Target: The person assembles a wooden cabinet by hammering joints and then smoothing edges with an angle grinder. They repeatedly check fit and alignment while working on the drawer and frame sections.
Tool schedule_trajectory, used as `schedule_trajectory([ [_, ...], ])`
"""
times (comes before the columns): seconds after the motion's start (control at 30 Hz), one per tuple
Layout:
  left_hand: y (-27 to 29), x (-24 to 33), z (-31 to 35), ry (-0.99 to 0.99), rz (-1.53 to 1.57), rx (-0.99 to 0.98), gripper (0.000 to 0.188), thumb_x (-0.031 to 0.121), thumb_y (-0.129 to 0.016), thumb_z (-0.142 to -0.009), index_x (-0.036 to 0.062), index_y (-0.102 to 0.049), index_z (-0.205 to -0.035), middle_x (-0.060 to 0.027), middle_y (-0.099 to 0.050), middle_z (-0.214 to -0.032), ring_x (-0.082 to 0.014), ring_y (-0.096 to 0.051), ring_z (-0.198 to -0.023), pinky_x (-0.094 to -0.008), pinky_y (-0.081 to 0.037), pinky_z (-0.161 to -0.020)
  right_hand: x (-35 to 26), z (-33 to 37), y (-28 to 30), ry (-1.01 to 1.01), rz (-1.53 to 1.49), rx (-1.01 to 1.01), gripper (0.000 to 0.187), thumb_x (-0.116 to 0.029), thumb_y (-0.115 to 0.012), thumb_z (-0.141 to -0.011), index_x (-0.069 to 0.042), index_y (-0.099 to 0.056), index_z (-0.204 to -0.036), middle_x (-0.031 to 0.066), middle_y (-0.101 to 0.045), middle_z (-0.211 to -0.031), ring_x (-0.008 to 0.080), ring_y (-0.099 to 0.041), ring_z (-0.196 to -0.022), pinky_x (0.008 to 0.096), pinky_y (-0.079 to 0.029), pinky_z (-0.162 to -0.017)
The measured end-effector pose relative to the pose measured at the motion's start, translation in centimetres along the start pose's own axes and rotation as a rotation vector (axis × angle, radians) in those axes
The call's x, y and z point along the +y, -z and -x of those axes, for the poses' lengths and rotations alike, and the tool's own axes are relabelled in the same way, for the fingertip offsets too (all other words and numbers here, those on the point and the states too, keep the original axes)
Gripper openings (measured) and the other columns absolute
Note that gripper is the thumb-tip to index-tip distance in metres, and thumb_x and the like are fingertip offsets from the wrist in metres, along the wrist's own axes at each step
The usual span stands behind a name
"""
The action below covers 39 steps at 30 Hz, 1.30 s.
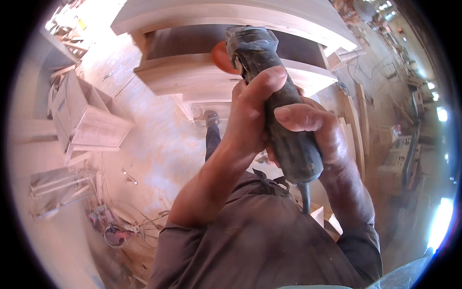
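Observation:
Both my hands are wrapped round a dark angle grinder point(288, 139), held in front of my chest with its head pointing away from me. My left hand point(250, 106) grips it from the left near the head, thumb on top. My right hand point(317, 125) closes on the body nearer the cord end. An orange disc point(224, 59) shows at the left of the tool's head, by the front of an open wooden drawer point(185, 72). Whether the disc touches the wood I cannot tell. The drawer sits under a pale wooden top point(216, 13).
On the left stands a small wooden cabinet-like piece point(96, 123). A red power tool point(115, 236) with cords lies on the floor at the lower left. Long boards point(353, 130) lie to the right. A cord point(304, 197) leaves the grinder's near end toward my body.

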State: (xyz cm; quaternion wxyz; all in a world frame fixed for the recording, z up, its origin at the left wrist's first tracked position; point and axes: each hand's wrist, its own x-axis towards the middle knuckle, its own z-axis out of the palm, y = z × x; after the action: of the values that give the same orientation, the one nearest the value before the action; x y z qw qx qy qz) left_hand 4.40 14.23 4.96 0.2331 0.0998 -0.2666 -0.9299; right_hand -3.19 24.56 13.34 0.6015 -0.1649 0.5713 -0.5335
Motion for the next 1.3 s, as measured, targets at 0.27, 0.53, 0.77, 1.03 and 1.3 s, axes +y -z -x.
schedule_trajectory([
  [0.27, -4.7, -3.9, -2.3, 0.113, -0.093, 0.065, 0.055, 0.045, -0.058, -0.086, -0.0037, -0.058, -0.112, -0.0178, -0.064, -0.098, -0.0263, -0.064, -0.089, -0.0394, -0.051, -0.083, 0.2, 2.5, 4.3, 0.148, -0.024, 0.194, 0.056, -0.028, -0.067, -0.076, 0.005, -0.051, -0.119, 0.0189, -0.062, -0.083, 0.0249, -0.063, -0.058, 0.0344, -0.053, -0.054],
  [0.53, -7.2, -8.6, -5.8, 0.245, 0.025, -0.064, 0.04, 0.033, -0.06, -0.089, -0.0051, -0.059, -0.102, -0.015, -0.066, -0.087, -0.0218, -0.066, -0.075, -0.0353, -0.055, -0.07, 0.1, 5.3, 8.7, 0.163, -0.2, 0.322, 0.045, -0.025, -0.07, -0.081, 0.005, -0.059, -0.112, 0.0125, -0.065, -0.085, 0.02, -0.066, -0.074, 0.0305, -0.054, -0.065],
  [0.77, -10.0, -14.5, -9.2, 0.349, 0.121, -0.319, 0.035, 0.03, -0.063, -0.091, -0.0026, -0.061, -0.102, -0.0124, -0.067, -0.084, -0.0193, -0.066, -0.072, -0.0334, -0.056, -0.069, 1.6, 8.0, 13.7, 0.191, -0.278, 0.545, 0.051, -0.027, -0.071, -0.079, 0.008, -0.058, -0.114, 0.0164, -0.065, -0.084, 0.0243, -0.068, -0.064, 0.0326, -0.057, -0.058],
  [1.03, -0.2, -13.1, -4.8, -0.071, -0.549, 0.021, 0.033, 0.014, -0.051, -0.101, -0.0037, -0.052, -0.129, -0.0194, -0.067, -0.116, -0.029, -0.067, -0.107, -0.039, -0.055, -0.097, 9.1, 11.2, 18.2, 0.621, -0.341, 0.619, 0.056, -0.031, -0.069, -0.081, 0.009, -0.053, -0.116, 0.0181, -0.064, -0.087, 0.0239, -0.066, -0.059, 0.0344, -0.056, -0.047],
  [1.3, 7.2, -2.6, -5.1, -0.313, -0.055, 0.627, 0.042, 0.019, -0.057, -0.104, -0.0117, -0.045, -0.13, -0.0241, -0.056, -0.128, -0.0345, -0.058, -0.121, -0.0447, -0.053, -0.107, 16.4, 11.0, 21.0, 0.685, -0.569, 0.571, 0.065, -0.032, -0.072, -0.081, 0.01, -0.049, -0.124, 0.0194, -0.063, -0.086, 0.0259, -0.066, -0.057, 0.0349, -0.056, -0.046],
])
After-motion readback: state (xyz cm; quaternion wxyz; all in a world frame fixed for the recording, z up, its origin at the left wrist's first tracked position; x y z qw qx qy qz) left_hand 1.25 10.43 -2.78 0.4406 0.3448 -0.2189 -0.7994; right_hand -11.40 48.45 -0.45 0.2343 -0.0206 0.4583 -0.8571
